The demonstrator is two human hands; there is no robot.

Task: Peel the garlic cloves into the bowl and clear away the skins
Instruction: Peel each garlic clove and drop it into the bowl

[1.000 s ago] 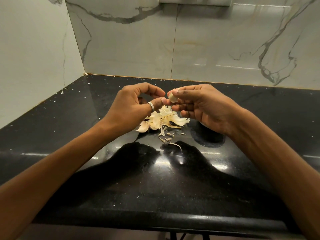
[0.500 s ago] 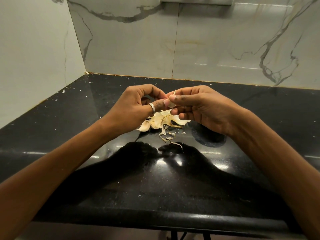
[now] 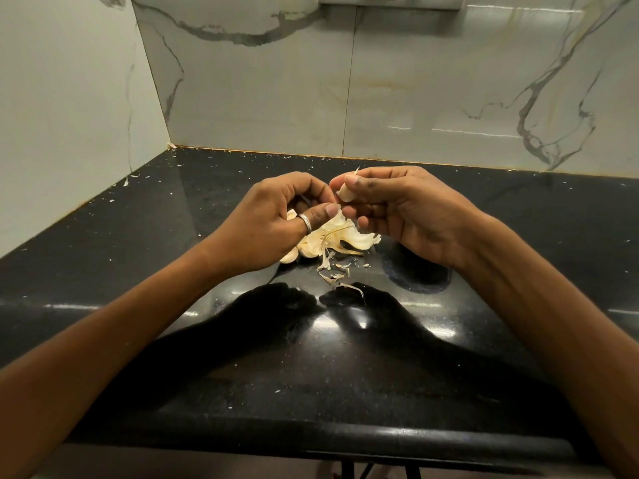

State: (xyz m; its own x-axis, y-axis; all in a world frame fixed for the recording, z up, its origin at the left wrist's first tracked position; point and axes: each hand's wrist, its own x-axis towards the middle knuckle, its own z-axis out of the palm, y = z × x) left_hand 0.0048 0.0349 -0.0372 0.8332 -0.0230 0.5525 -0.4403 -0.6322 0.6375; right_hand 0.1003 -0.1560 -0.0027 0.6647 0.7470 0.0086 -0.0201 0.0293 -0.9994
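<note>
Pinching garlic clove (image 3: 344, 193) w/ right hand (image 3: 408, 216), thumb & forefinger clamped on it, above black tabletop (image 3: 173, 243). Curls left hand (image 3: 273, 219) just beside, thumb tip near clove's lower end; cannot tell whether anything is held there. Wears silver ring (image 3: 306, 223) on left thumb. Holds both hands close together, fingertips nearly touching. Shows pile of skins (image 3: 332, 242) on tabletop directly below, w/ loose strips toward near edge. Shows dark round object (image 3: 420, 276) under right wrist, partly hidden, identity unclear. Marble-look wall (image 3: 415, 81) at rear.
</note>
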